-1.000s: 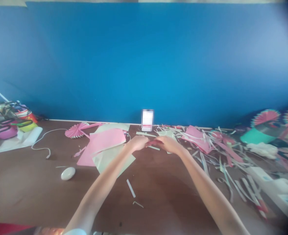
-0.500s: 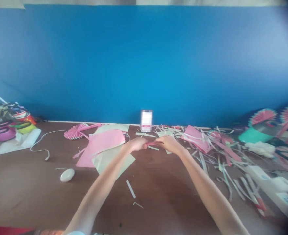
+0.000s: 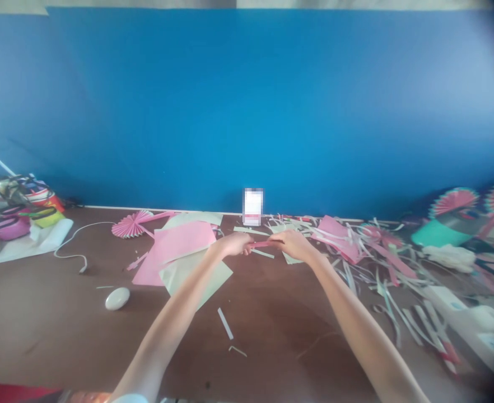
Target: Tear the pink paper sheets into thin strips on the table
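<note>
Between my two hands a narrow folded strip of pink paper (image 3: 262, 244) is held level above the brown table. My left hand (image 3: 236, 244) is closed on its left end. At the other end, my right hand (image 3: 291, 244) pinches the same strip, fingers pointing left. Pink paper sheets (image 3: 183, 242) and a pale green sheet (image 3: 196, 274) lie beside and partly under my left forearm. Past my right hand is a heap of thin paper strips (image 3: 301, 225) with a pink sheet (image 3: 338, 238) in it.
A pleated pink fan (image 3: 133, 224), a white cable (image 3: 68, 246) and a white oval object (image 3: 117, 299) are on the left. Colourful pouches (image 3: 9, 226) sit at far left. More pink fans (image 3: 455, 202) stand at right near a green object (image 3: 436, 232). A blue wall (image 3: 247, 112) rises behind.
My hands have moved slightly apart, so more of the pink strip shows between them. The whole view has shifted a little; the things on the table look the same.
</note>
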A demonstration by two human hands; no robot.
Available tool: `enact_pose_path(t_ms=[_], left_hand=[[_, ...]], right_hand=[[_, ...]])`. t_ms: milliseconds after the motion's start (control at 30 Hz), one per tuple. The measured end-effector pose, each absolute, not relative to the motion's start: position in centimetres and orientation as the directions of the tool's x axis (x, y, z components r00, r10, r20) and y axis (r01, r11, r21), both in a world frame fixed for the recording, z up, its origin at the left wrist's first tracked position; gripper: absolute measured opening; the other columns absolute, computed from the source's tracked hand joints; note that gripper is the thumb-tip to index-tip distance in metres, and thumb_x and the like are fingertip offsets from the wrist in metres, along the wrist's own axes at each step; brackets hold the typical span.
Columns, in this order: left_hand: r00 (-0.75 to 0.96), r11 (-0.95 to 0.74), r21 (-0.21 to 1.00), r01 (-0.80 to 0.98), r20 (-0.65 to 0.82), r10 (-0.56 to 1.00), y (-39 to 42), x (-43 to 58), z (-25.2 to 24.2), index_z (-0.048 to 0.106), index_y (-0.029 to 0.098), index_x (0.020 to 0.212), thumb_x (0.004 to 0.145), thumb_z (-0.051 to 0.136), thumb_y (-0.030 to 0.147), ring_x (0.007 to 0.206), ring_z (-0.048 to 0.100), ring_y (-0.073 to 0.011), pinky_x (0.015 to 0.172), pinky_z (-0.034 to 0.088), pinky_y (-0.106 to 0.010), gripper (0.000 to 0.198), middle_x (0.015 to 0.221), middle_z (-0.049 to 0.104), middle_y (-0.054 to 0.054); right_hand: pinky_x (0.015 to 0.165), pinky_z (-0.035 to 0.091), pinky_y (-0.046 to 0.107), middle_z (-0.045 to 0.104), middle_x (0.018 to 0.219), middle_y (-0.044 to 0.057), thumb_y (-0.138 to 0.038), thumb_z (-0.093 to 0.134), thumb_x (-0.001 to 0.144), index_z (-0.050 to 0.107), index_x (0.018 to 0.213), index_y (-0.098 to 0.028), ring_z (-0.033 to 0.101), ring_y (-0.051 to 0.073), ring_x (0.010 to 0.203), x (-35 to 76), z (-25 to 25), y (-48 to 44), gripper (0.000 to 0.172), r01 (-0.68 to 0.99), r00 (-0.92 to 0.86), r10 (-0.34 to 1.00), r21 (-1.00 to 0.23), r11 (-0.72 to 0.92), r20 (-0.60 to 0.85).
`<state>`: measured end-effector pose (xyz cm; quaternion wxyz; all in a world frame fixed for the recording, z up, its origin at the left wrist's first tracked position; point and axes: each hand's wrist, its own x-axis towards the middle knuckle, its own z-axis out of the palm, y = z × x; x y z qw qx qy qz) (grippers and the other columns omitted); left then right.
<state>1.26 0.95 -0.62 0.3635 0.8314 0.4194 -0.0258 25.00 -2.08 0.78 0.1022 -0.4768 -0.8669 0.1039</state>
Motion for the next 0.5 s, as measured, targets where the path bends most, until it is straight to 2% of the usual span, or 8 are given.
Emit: enact_pose_path(t_ms=[133, 233, 367, 500], left_hand=[[0.629, -0.290, 0.655, 0.698, -0.367, 0.685, 0.6, 1.0, 0.2, 0.058, 0.015, 0.097, 0.091, 0.039, 0.039, 0.074, 0.064, -0.0145, 0.065, 0.046, -0.022, 0.032, 0.087, 0.067, -0.008], [0.616, -0.271, 0.653, 0.707, -0.382, 0.689, 0.4, 0.8, 0.9, 0.059, 0.014, 0.096, 0.089, 0.042, 0.042, 0.065, 0.064, -0.0137, 0.061, 0.046, -0.022, 0.033, 0.083, 0.067, -0.008], [0.608, -0.372, 0.536, 0.758, -0.372, 0.702, 0.4, 0.5, 1.7, 0.064, 0.016, 0.089, 0.087, 0.045, 0.050, 0.055, 0.060, -0.0137, 0.054, 0.042, -0.024, 0.039, 0.077, 0.068, -0.006], [0.574, -0.488, 0.331, 0.807, -0.249, 0.780, 0.1, 0.7, 1.7, 0.066, 0.019, 0.080, 0.085, 0.040, 0.061, 0.062, 0.061, -0.0178, 0.056, 0.040, -0.025, 0.050, 0.073, 0.067, -0.006]], right_hand=[[0.062, 0.033, 0.025, 0.069, 0.080, 0.003, -0.043, 0.039, 0.093, 0.069, 0.091, -0.025, 0.058, 0.017, 0.072, 25.5, 0.9, -1.9, 0.036, 0.792, -0.526, 0.845, -0.304, 0.529, 0.099], [0.065, 0.034, 0.025, 0.069, 0.083, 0.005, -0.043, 0.038, 0.093, 0.069, 0.092, -0.023, 0.059, 0.018, 0.074, 25.9, 1.0, -1.8, 0.037, 0.781, -0.531, 0.840, -0.321, 0.536, 0.111], [0.065, 0.034, 0.025, 0.069, 0.082, 0.004, -0.043, 0.039, 0.093, 0.069, 0.092, -0.023, 0.058, 0.018, 0.074, 25.9, 1.1, -1.8, 0.036, 0.752, -0.548, 0.825, -0.348, 0.559, 0.140], [0.060, 0.033, 0.024, 0.067, 0.076, 0.004, -0.047, 0.039, 0.092, 0.069, 0.089, -0.022, 0.057, 0.016, 0.067, 25.1, 0.9, -2.2, 0.039, 0.737, -0.555, 0.820, -0.376, 0.562, 0.138]])
